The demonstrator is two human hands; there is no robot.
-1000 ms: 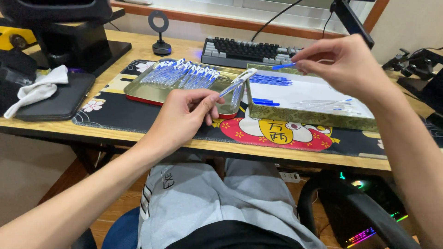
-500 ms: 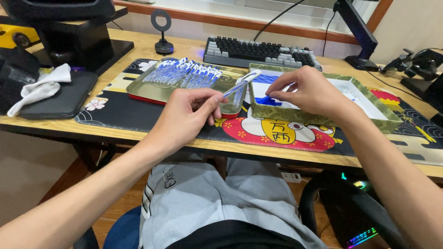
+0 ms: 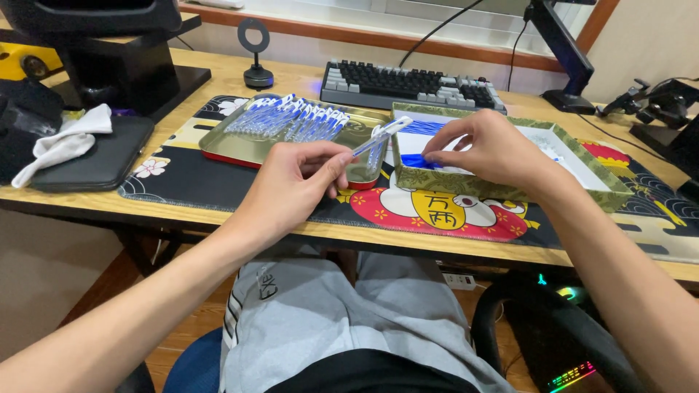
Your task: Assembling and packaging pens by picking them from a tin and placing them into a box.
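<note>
Spanning wooden desk, patterned mat

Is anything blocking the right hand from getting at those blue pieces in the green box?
Nothing visible does. The right hand is already inside the green box, fingertips on the blue pieces. The left hand holds a clear pen barrel off to the side.

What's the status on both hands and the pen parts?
Left hand pinching clear pen barrel. Right hand in green box, at blue pieces. Nothing obstructing.
</note>
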